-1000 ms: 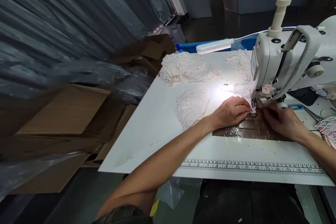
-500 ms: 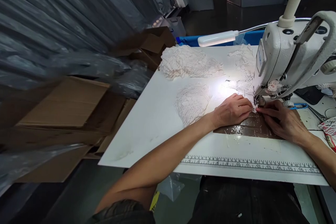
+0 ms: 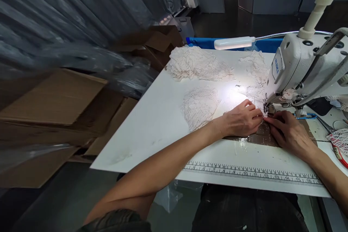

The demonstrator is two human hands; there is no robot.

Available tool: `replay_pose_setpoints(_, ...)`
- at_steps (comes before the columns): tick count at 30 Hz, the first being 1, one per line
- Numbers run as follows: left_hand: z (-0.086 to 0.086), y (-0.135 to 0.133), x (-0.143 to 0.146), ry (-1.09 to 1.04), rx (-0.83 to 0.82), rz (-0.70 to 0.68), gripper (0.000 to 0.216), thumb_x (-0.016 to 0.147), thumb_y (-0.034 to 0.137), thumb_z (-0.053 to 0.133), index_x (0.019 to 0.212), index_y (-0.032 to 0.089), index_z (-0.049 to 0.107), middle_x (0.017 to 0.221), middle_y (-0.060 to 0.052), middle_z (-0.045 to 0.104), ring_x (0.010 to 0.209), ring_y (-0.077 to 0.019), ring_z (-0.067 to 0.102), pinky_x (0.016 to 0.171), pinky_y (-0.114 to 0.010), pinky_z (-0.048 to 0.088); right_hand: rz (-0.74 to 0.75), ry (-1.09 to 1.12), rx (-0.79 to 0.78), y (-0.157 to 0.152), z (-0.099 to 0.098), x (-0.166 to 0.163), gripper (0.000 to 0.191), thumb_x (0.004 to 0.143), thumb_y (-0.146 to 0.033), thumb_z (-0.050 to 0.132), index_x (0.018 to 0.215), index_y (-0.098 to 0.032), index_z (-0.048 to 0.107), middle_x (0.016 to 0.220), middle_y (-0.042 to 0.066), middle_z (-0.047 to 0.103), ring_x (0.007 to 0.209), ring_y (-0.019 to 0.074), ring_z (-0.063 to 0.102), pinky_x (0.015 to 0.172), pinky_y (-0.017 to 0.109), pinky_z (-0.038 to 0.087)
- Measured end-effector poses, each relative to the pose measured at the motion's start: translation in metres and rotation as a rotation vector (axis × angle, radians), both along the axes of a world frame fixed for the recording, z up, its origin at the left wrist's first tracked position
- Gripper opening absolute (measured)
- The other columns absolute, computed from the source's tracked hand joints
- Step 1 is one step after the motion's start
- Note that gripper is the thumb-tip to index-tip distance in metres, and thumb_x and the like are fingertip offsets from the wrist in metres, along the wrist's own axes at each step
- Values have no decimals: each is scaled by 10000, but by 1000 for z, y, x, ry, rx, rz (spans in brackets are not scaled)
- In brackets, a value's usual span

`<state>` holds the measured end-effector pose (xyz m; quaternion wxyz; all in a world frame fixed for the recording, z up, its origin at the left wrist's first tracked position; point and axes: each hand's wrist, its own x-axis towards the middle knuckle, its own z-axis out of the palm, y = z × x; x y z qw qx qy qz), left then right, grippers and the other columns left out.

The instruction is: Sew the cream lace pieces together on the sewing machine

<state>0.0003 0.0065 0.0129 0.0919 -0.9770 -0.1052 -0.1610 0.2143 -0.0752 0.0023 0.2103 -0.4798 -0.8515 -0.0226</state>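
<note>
Both hands meet just in front of the needle of a white sewing machine (image 3: 292, 59). My left hand (image 3: 244, 117) is closed, its fingertips pinching a small piece of white lace (image 3: 262, 113) by the presser foot. From the other side my right hand (image 3: 289, 130) pinches the near end of the same lace. Much of this piece is hidden by the fingers. More white lace (image 3: 255, 88) trails out behind the needle. Left of my forearm lies a heap of white lace (image 3: 200, 107), and a larger lace heap (image 3: 195, 63) sits at the far edge.
A lit lamp (image 3: 235, 42) hangs over the table (image 3: 152, 127). A ruler strip (image 3: 244, 170) runs along the near edge. Blue thread snips (image 3: 307, 116), scissors (image 3: 326, 125) and a netted bundle (image 3: 339, 139) lie at right. Cardboard boxes (image 3: 57, 98) stand left of the table.
The view has shifted slightly, so the machine appears farther right and a little lower. Both hands stay pinched on the lace, drawn slightly nearer from the presser foot.
</note>
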Motion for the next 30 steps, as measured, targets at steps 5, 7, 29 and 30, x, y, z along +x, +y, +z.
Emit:
replay_pose_setpoints(5,-1,-2,0,-18,-10,21,300,981,270,398,904,147,660,980,-62,684,756,-166,570,815,-360,421,-12,-40,6,1,3,-5,371,971,-257,383,1148,-143,688,972,157,595,761,224,577,572,341,524)
replay_pose_setpoints(7,-1,-2,-1,-24,-31,23,298,980,276,397,924,151,662,1010,-61,686,769,-166,576,862,-380,427,-30,-48,6,1,2,-6,362,968,-252,378,1142,-156,680,968,147,586,745,214,568,558,325,511)
replay_pose_setpoints(29,0,3,-5,66,-214,149,415,947,387,425,1219,118,586,1302,-124,577,931,-223,554,771,-385,374,-123,63,-133,2,11,3,371,982,-359,343,1158,-177,614,989,142,620,717,222,624,566,338,521)
replay_pose_setpoints(30,0,3,-5,66,-211,154,420,945,395,429,1224,122,583,1295,-125,579,917,-220,551,760,-379,369,-119,116,-160,3,15,7,376,986,-392,344,1127,-186,626,973,132,638,750,234,641,601,352,536)
